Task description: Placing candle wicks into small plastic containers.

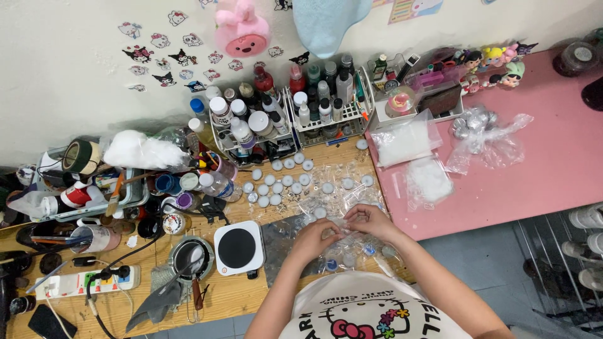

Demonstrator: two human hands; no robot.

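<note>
Close to the body, the left hand (312, 238) and the right hand (370, 221) meet over the wooden bench (282, 292), fingers pinched narrow on a small clear plastic piece (342, 227) between them, too small to tell further. Just beyond lie loose white round caps (279, 182), with a white hotplate (237, 248) to the left. Farther off, clear bags of white filling (405, 143) rest on the pink bench (553, 169), and racks of white-labelled bottles (295, 113) stand against the stickered wall.
</note>
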